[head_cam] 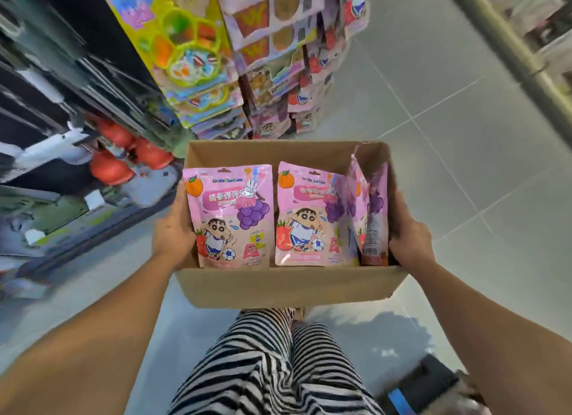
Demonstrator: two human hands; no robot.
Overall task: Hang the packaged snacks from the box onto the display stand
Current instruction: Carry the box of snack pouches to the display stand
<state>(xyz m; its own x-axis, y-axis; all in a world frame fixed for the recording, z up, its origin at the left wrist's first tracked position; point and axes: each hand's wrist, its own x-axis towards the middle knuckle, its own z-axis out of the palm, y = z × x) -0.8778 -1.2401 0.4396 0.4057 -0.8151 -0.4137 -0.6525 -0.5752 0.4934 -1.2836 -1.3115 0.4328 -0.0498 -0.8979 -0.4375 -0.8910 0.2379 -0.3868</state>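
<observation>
I hold an open cardboard box (288,286) in front of me at waist height. My left hand (173,232) grips its left wall and my right hand (408,239) grips its right wall. Inside lie pink cartoon snack packets: one flat at the left (230,213), one flat in the middle (306,219), and others standing on edge at the right (370,210). Just beyond the box rises the display stand (278,61), hung with pink and yellow packaged snacks down to floor level.
A dark shelf unit (62,111) with red items runs along the left. Grey tiled floor (448,142) spreads to the right, with a metal rail (507,52) at the upper right. My striped trousers (278,368) show below the box, and a dark object (424,386) lies at bottom right.
</observation>
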